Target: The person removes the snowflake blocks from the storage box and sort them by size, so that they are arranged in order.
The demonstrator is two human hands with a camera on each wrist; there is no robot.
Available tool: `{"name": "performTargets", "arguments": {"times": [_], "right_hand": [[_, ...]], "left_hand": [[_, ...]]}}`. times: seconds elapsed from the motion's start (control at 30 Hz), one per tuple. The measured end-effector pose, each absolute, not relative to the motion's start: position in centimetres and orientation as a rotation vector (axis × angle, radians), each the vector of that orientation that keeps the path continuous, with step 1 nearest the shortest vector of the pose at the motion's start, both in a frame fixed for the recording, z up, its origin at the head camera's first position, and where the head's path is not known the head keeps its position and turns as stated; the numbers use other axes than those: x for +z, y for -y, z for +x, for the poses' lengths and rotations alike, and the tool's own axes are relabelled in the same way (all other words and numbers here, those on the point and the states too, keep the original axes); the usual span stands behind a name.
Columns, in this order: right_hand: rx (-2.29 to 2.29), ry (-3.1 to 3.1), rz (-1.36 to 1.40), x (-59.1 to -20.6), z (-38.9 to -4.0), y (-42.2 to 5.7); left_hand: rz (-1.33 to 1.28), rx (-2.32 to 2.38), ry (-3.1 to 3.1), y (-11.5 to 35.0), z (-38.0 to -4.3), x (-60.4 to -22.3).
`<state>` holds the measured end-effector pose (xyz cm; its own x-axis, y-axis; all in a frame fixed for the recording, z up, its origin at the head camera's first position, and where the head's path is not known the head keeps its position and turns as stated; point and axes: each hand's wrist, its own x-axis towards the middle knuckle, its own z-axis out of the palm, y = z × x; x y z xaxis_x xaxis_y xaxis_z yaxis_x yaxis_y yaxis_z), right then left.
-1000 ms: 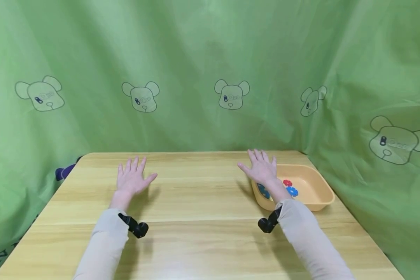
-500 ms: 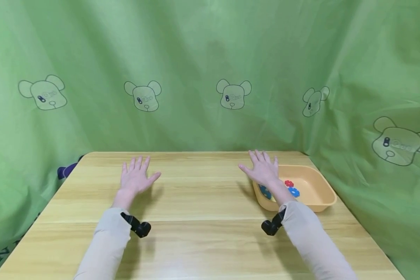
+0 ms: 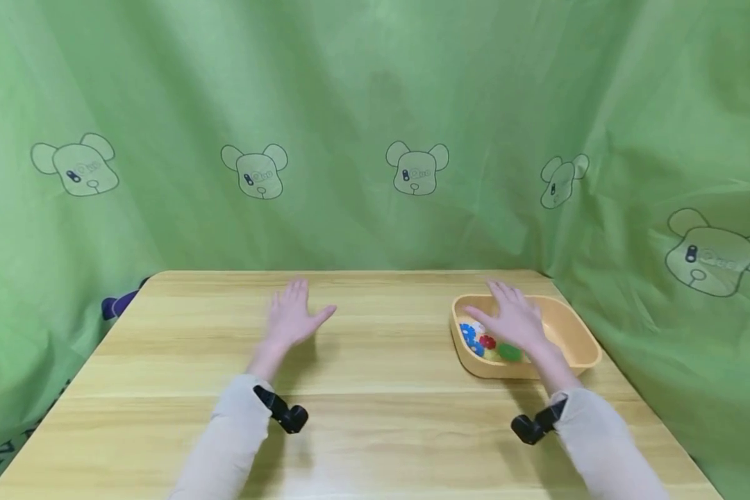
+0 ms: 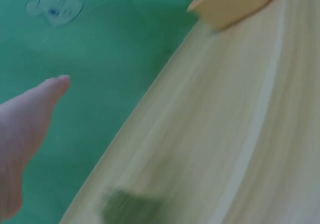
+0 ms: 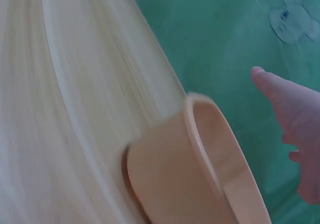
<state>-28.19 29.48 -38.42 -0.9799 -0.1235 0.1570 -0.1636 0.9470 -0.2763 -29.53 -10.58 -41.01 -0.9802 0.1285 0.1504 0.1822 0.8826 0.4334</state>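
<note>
An orange plastic basin [image 3: 575, 333] stands at the right of the table, with several small pieces in its left part. Among them are blue flower-shaped pieces [image 3: 469, 335], a red flower-shaped piece [image 3: 487, 342] and a green piece [image 3: 509, 352]. My right hand [image 3: 514, 321] hovers over the basin, fingers straight and thumb spread, holding nothing; it covers part of the inside. Left of the table's middle, my left hand [image 3: 289, 319] hangs above the wood with straight fingers and thumb out, also holding nothing. In the right wrist view the basin's wall [image 5: 170, 169] shows below the right hand [image 5: 300, 119].
The wooden table [image 3: 375, 417] reaches back to a green curtain [image 3: 337, 104] printed with bear heads, which also hangs along both sides. A purple object [image 3: 119, 304] pokes out beyond the table's left edge. Black wrist cameras [image 3: 287, 417] sit on both sleeves.
Both hands have moved to the right. The right hand has gone from the basin's left edge to over its middle, uncovering more blue, red and green pieces. The basin has stayed in place.
</note>
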Motion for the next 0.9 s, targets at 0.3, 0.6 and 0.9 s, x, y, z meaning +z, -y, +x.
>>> {"name": "performTargets", "arguments": {"times": [0.3, 0.6, 0.9], "right_hand": [[0.831, 2.854, 0.081, -39.2, -25.4, -36.7], [1.013, 2.786, -0.130, -40.6, -23.2, -43.7], [1.018, 2.897, -0.237, -42.0, -22.3, -45.9]], "left_hand": [[-0.122, -1.465, 2.666, 2.4, -28.4, -41.5], [-0.171, -1.604, 2.611, -3.7, -27.6, -43.1], [-0.211, -1.653, 2.682, -9.1, -26.2, -44.7]]}}
